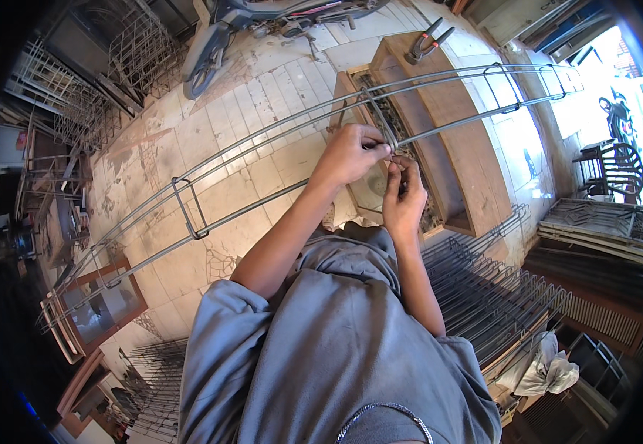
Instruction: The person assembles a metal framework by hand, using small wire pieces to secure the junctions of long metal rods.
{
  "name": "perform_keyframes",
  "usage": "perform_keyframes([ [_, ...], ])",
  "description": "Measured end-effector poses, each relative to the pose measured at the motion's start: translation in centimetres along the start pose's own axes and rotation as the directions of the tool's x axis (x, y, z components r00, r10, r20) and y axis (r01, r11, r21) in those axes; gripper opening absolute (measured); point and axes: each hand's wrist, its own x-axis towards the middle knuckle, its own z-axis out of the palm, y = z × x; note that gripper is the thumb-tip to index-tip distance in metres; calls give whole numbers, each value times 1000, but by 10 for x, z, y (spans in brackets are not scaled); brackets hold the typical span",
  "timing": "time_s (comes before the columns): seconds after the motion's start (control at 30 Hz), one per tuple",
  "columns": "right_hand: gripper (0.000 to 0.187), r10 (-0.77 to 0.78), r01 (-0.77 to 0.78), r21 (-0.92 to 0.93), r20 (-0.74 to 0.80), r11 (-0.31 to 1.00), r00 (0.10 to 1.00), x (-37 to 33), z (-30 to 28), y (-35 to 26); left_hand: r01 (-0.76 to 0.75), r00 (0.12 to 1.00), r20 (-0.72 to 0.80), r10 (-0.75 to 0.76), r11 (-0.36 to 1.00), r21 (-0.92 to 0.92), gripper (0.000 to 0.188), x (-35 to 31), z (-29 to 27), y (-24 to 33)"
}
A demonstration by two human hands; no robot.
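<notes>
A long cage of steel rods (pixel 255 200) runs slantwise across the view, with rectangular wire stirrups (pixel 181 203) around the rods at intervals. In the middle, my left hand (pixel 351 154) is closed at a stirrup (pixel 377 115), thumb and fingers pinched against the lower rod. My right hand (pixel 405 198) is just below and to the right, fingertips pinched together close to the same joint. Whatever thin thing the fingertips hold is too small to make out. Pincers (pixel 430 44) with red-and-black handles lie on the wooden box beyond the cage.
The wooden box (pixel 480 174) stands under the cage, by my hands. Bundles of bent steel bars (pixel 476 285) lie at right. A motorbike (pixel 240 26) stands at the far side, wire frames (pixel 140 55) at far left, a wood-framed panel (pixel 107 303) below the cage's left end.
</notes>
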Motion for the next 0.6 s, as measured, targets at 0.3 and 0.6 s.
perform_keyframes([
  [0.3, 10, 84, -84, 11, 5, 996, 996, 0, 0, -2, 3, 1000, -16, -2, 999, 35, 15, -4, 4, 8],
  [0.6, 9, -107, 105, -328, 11, 939, 994, 10, -14, -15, -216, 973, -10, 231, 924, 314, 19, -13, 2, 17],
])
